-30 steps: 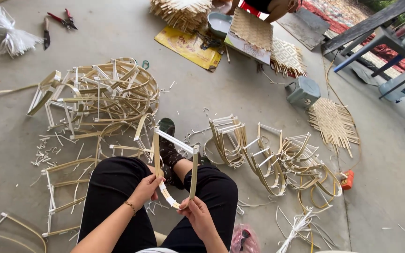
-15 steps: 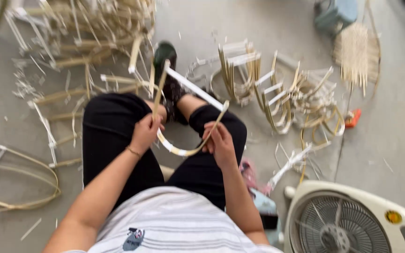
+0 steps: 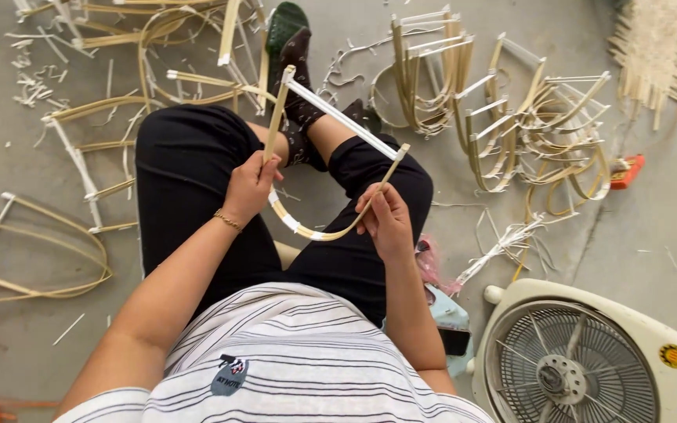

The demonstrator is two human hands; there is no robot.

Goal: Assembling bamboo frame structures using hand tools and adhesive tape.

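I hold a bent bamboo frame (image 3: 331, 125) over my lap, a U-shaped strip with a white crossbar joining its two tips. My left hand (image 3: 248, 186) grips the left arm of the U near its curve. My right hand (image 3: 385, 219) pinches the right arm lower down. White tape wraps the bottom of the curve between my hands. My legs in black trousers (image 3: 182, 180) lie under the frame.
Finished bamboo frames (image 3: 511, 125) are piled on the concrete floor at the right, more frames (image 3: 119, 102) at the left with white scraps. A woven fan panel (image 3: 660, 47) lies top right. A white electric fan (image 3: 581, 360) stands at my right side.
The camera has tilted down and closer toward my lap. My hands keep the same grip on the frame, which sits slightly lower in view.
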